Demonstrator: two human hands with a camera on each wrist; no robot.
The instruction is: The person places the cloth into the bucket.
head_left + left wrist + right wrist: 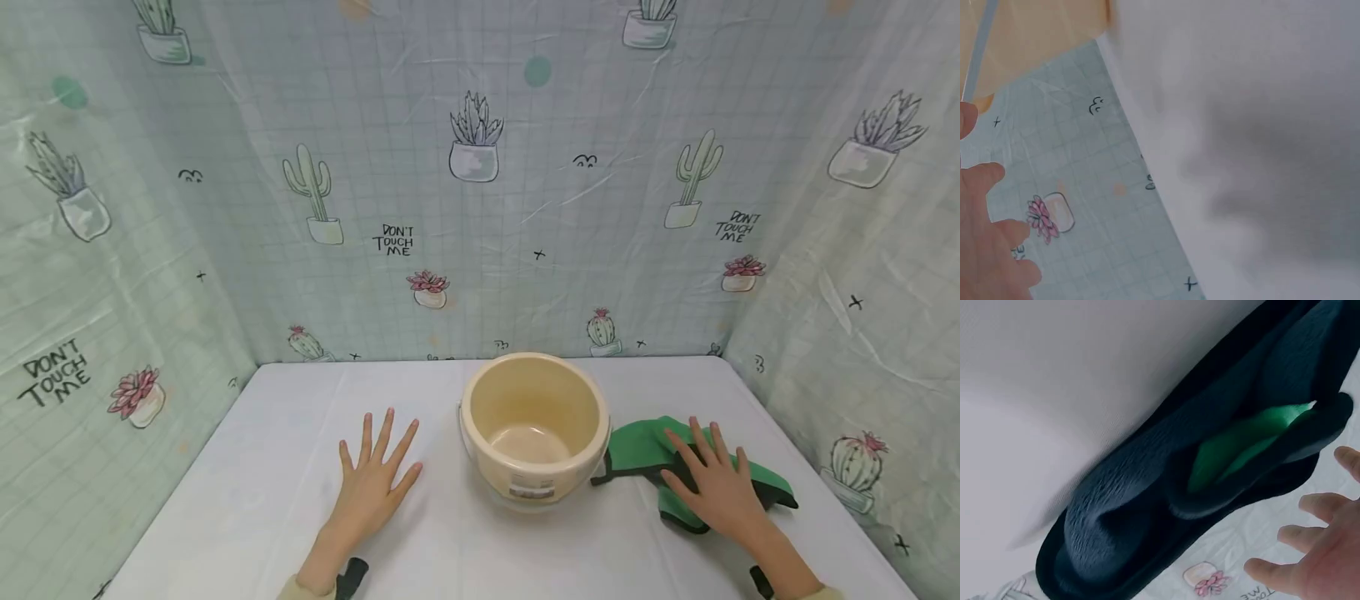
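Note:
A cream plastic bucket point(498, 467) with a handle and a label on its front stands upright at the middle of the table. To its left is my left hand point(367, 492), fingers spread and holding nothing. My right hand point(722, 492), also spread, overlaps a crumpled green cloth point(637, 446) with black edging, right of the bucket. In the right wrist view the cloth point(1129, 500) looks dark and fuzzy, with a green fold inside, and the fingers point(1307, 537) extend beside it. The left wrist view shows part of the bucket point(1041, 37) beyond the fingertips.
A white table point(247, 500) lies beneath everything. Sheeting printed with cacti point(540, 208) hangs behind the table and along both sides. A dark band point(351, 577) shows by the left wrist, another point(761, 582) by the right.

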